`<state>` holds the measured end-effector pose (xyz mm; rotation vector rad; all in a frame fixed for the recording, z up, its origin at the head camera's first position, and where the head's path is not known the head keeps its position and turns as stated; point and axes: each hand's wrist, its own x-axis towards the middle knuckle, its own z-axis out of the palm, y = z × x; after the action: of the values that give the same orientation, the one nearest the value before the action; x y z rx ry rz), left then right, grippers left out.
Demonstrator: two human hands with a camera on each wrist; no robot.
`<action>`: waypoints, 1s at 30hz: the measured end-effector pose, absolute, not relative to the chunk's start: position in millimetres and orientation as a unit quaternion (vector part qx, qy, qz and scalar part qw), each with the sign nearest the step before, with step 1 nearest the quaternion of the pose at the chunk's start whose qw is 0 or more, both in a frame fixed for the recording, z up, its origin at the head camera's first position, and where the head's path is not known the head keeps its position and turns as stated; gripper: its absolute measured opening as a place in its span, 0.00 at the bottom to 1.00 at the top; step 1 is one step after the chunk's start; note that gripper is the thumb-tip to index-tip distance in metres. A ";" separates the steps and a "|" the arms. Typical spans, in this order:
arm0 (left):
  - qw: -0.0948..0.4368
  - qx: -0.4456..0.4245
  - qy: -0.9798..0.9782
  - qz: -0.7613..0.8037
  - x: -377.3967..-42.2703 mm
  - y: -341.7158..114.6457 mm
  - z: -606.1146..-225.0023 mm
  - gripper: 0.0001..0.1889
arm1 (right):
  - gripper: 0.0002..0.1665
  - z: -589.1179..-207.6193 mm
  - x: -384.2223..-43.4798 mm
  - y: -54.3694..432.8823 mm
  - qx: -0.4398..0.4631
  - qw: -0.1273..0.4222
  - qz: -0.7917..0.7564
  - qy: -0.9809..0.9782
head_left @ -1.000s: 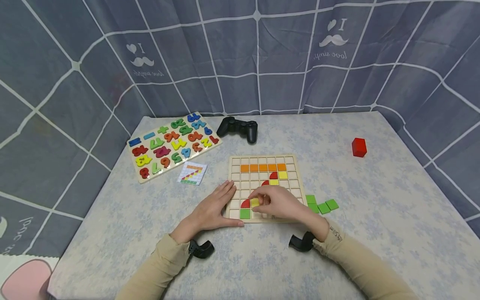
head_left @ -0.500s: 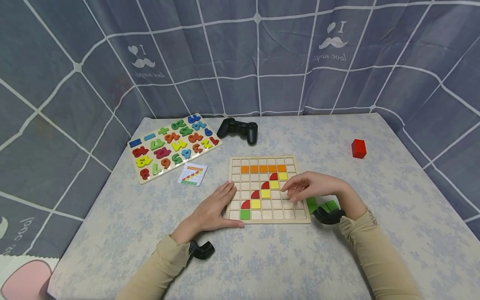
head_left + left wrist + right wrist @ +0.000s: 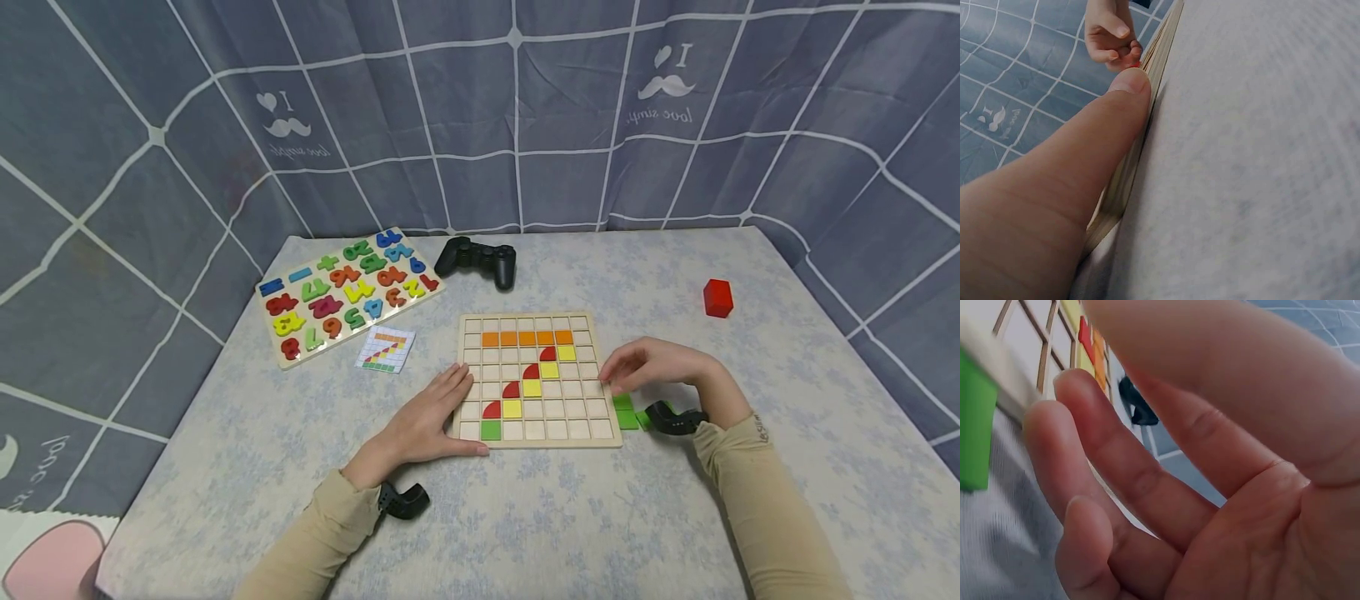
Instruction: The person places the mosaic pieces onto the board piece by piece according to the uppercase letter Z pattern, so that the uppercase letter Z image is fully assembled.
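Note:
My left hand (image 3: 427, 423) lies with straight fingers along the left side of a wooden grid board (image 3: 543, 445), its thumb against the near edge. On the board sit a row of orange square tiles (image 3: 527, 338), a diagonal of yellow squares (image 3: 531, 388) with red rounded tiles (image 3: 512, 390) beside them, and a green square (image 3: 491, 430) near the lower left corner. Over the board's right edge hovers my right hand (image 3: 663, 365), fingers loosely bent and nothing between them. Just below it are loose green square tiles (image 3: 626, 417), partly hidden by the hand and wrist camera.
A printed pattern card (image 3: 385, 348) lies left of the board. Behind it is a number puzzle board (image 3: 347, 293) with colourful pieces. A black game controller (image 3: 476, 262) stands at the back, and a red block (image 3: 717, 298) sits far right on the cloth-covered table (image 3: 480, 533).
My right hand has moved rightward from the board's lower left cells to its right edge, uncovering the yellow and red tiles. The left hand has stayed in place.

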<state>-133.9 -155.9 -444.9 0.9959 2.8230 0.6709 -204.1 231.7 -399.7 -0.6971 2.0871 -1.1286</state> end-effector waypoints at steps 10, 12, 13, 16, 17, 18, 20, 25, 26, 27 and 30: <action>0.040 0.326 0.919 0.218 -134.2 -155.3 -444.7 0.57 | 0.14 -407.3 -207.4 237.5 -0.242 0.347 -0.432 0.797; 0.041 0.326 0.919 0.218 -134.4 -155.1 -444.5 0.57 | 0.14 -408.7 -207.9 238.3 -0.236 0.350 -0.432 0.797; 0.040 0.327 0.919 0.218 -134.4 -155.0 -444.5 0.57 | 0.14 -409.3 -208.1 238.5 -0.233 0.352 -0.431 0.798; 0.038 0.328 0.918 0.218 -134.4 -155.1 -444.4 0.57 | 0.14 -410.6 -208.2 238.9 -0.225 0.354 -0.429 0.800; 0.038 0.328 0.918 0.217 -134.3 -155.1 -444.5 0.57 | 0.14 -411.0 -208.1 238.7 -0.223 0.353 -0.427 0.802; 0.037 0.329 0.918 0.217 -134.3 -155.2 -444.8 0.57 | 0.14 -411.2 -207.9 238.4 -0.221 0.352 -0.426 0.803; 0.036 0.328 0.919 0.215 -134.3 -155.3 -444.9 0.57 | 0.14 -411.2 -207.1 237.5 -0.219 0.347 -0.420 0.809; 0.034 0.327 0.919 0.217 -134.2 -155.2 -445.4 0.57 | 0.14 -409.1 -203.8 235.7 -0.216 0.343 -0.407 0.818; 0.033 0.328 0.919 0.218 -134.2 -155.4 -445.6 0.57 | 0.15 -408.0 -203.0 235.2 -0.217 0.344 -0.406 0.819; 0.033 0.328 0.918 0.219 -134.2 -155.4 -445.5 0.57 | 0.15 -407.2 -202.2 234.6 -0.216 0.344 -0.405 0.819; 0.035 0.327 0.918 0.220 -134.1 -155.4 -445.2 0.57 | 0.15 -404.8 -200.2 232.9 -0.220 0.343 -0.398 0.822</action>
<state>-134.1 -155.4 -445.2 1.0068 2.8230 0.6761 -200.2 232.9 -404.8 -0.5704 2.1357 -1.0342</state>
